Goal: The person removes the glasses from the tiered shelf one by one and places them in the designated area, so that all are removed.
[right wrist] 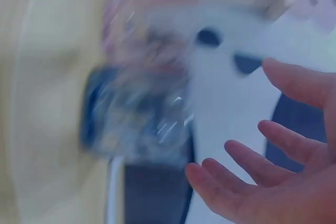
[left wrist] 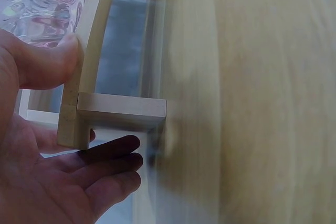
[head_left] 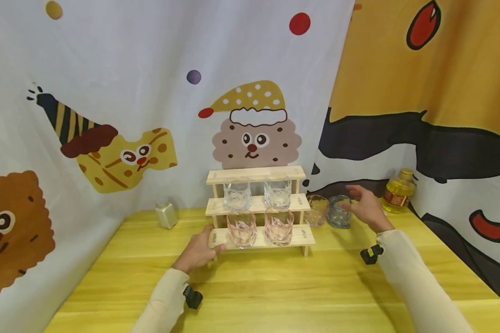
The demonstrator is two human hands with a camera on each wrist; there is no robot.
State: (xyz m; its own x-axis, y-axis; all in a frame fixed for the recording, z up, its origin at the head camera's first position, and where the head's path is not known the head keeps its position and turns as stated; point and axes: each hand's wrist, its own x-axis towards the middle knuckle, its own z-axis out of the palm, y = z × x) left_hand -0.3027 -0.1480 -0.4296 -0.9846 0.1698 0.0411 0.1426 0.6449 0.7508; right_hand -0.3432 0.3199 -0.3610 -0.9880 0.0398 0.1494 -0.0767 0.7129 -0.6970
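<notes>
Blue glass tumbler (head_left: 337,216) on the tabletop (head_left: 275,286), right of the wooden three-tier stand (head_left: 256,174); right hand (head_left: 368,211), fingers spread, holding nothing, just beside it! Left hand (head_left: 197,249) pinches the lowest step (head_left: 303,235): a jolt there could topple the pink tumblers (head_left: 241,232).

Left arm (head_left: 161,300) and right arm (head_left: 416,273) stretch forward, sleeved to the wrist; left hand (head_left: 197,249) pinches, thumb (left wrist: 50,65) pressing, lower fingers (left wrist: 115,186) loosely extended, while the right hand (head_left: 367,209) hovers, fingers (right wrist: 257,162) spread, gently bent!
</notes>
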